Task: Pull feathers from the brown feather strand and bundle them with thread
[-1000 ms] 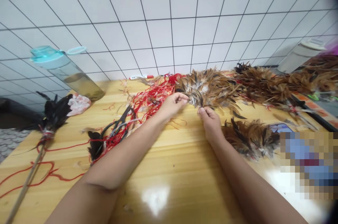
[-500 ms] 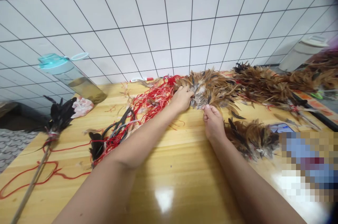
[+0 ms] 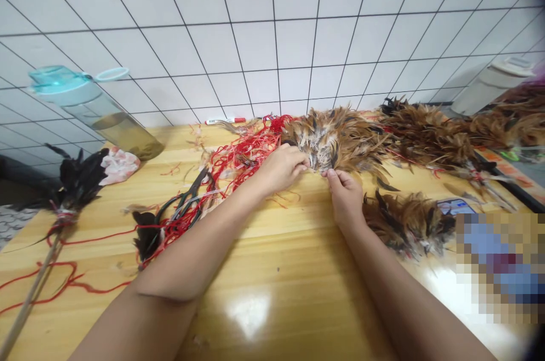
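A pile of brown feathers [image 3: 355, 137] with pale, fluffy quill ends lies against the tiled wall. My left hand [image 3: 283, 169] is closed at the pile's near left edge, with thumb and fingers pinched on feather ends. Just to its right, my right hand [image 3: 347, 197] pinches feather ends between thumb and forefinger. The two sets of fingertips are a small gap apart. Exactly how many feathers each hand grips cannot be made out. Left of the pile spreads a tangle of red string [image 3: 242, 154]. A smaller bunch of brown feathers [image 3: 409, 222] rests beside my right forearm.
Black scissors [image 3: 183, 202] lie by the string, near a black feather tuft [image 3: 147, 236]. A stick with black feathers [image 3: 79, 179] and a tilted-looking bottle [image 3: 114, 122] are at left. Feather dusters [image 3: 438, 134], a phone [image 3: 455, 206] and a pale bottle [image 3: 489, 85] are at right.
My left hand has drawn down slightly from over the feathers to their near edge, fingers now pinched. My right hand stays almost in place. The view has shifted slightly.
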Available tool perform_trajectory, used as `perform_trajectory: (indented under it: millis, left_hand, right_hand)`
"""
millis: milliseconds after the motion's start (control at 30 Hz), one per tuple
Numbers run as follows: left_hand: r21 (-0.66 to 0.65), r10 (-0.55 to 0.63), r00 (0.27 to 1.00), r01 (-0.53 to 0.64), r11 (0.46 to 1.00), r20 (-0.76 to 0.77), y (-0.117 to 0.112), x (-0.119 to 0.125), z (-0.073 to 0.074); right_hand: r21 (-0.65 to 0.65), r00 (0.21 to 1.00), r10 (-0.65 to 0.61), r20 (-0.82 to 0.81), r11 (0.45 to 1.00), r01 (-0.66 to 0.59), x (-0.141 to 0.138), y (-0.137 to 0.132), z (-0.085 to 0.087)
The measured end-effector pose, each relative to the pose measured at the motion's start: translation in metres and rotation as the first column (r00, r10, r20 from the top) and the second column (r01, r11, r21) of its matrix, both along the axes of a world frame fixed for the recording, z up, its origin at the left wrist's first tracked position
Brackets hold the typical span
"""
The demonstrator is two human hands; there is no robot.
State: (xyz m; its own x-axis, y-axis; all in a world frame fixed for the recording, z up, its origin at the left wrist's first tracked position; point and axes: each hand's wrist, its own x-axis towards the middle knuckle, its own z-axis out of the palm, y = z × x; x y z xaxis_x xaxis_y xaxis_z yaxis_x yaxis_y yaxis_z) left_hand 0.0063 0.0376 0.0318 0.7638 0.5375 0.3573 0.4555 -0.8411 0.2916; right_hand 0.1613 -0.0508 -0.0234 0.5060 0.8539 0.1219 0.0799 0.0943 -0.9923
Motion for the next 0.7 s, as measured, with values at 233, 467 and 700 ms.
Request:
perform_trajectory:
  millis: [233,467,700]
  left_hand:
    - [0.056,-0.100,0.994,0.102,0.993,-0.050,-0.007,0.003,0.000]
    - [0.133,-0.118,0.986,0.133,0.982,-0.116,-0.011,0.004,-0.001]
    - [0.044,0.045,0.968,-0.058,0.997,0.246,-0.013,0.004,0.003]
  right_hand:
    - [-0.012,0.979,0.019,0.202,1.000,-0.017,-0.002,0.001,-0.003]
    - [-0.031,0.921,0.212,0.326,0.976,-0.214,-0.003,0.003,0.002]
    - [-0.064,0.984,0.168,0.062,0.984,-0.164,0.001,0.003,0.000]
